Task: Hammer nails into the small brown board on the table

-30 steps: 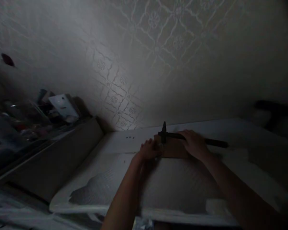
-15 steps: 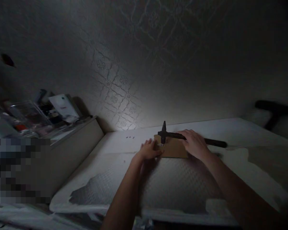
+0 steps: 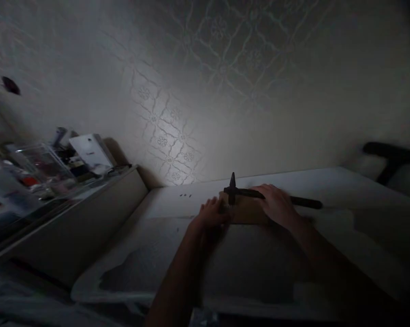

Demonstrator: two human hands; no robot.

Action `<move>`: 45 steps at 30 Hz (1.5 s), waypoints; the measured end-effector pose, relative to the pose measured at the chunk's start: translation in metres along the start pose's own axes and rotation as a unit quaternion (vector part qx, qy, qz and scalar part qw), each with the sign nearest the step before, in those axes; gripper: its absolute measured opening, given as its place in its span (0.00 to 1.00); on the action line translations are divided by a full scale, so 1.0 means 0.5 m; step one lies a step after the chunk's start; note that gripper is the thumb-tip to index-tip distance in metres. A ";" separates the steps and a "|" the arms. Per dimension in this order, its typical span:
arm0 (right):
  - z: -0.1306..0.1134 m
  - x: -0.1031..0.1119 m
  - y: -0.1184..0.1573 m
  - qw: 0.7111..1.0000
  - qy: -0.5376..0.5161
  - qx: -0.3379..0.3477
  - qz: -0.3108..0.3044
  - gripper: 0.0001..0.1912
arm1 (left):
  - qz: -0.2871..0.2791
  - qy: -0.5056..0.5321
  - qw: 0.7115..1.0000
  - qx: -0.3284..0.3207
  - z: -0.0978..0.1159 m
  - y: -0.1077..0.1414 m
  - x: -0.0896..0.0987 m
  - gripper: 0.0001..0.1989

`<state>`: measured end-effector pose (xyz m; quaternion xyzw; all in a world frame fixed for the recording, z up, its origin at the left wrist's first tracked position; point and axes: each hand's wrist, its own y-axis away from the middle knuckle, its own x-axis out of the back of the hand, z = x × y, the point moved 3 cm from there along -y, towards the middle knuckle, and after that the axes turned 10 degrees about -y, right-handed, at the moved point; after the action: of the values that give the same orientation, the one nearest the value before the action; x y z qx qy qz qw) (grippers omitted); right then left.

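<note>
A dark hammer (image 3: 246, 192) lies level above a brown board (image 3: 247, 212), its head over the board's left part and its handle running right. My right hand (image 3: 279, 204) is wrapped round the handle near the middle. At the board's left edge rests my left hand (image 3: 211, 213), fingers bent and apart, the thumb on the board's surface. Small pale marks or pieces show beneath the hammer head, too small to tell. A few small dark items (image 3: 185, 195) lie on the white table (image 3: 164, 203) to the left.
On the left, a shelf (image 3: 99, 200) bears a white box (image 3: 91, 151), a clear plastic case (image 3: 43, 159) and clutter. A patterned wall (image 3: 225, 113) rises behind the table. A dark T-shaped object (image 3: 392, 154) stands at the right.
The light has shifted: the wall and shelf look brighter, the table front and my arms darker. The hammer and my right hand have moved very slightly left.
</note>
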<state>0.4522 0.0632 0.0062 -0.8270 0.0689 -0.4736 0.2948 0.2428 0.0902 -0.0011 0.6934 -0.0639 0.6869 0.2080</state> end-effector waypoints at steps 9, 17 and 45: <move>-0.001 0.002 0.000 1.000 0.010 -0.010 -0.004 0.16 | 0.006 -0.006 1.000 0.001 0.004 0.002 0.004 0.40; 0.002 -0.002 0.000 1.000 0.013 -0.005 -0.009 0.17 | 0.014 -0.007 1.000 -0.008 0.001 0.000 0.001 0.37; 0.026 -0.013 0.005 0.996 0.049 -0.069 -0.018 0.16 | 0.006 -0.003 1.000 0.003 -0.002 -0.007 -0.006 0.41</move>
<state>0.4599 0.0695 -0.0050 -0.8221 0.1008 -0.5131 0.2251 0.2431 0.0930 -0.0047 0.6954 -0.0666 0.6864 0.2018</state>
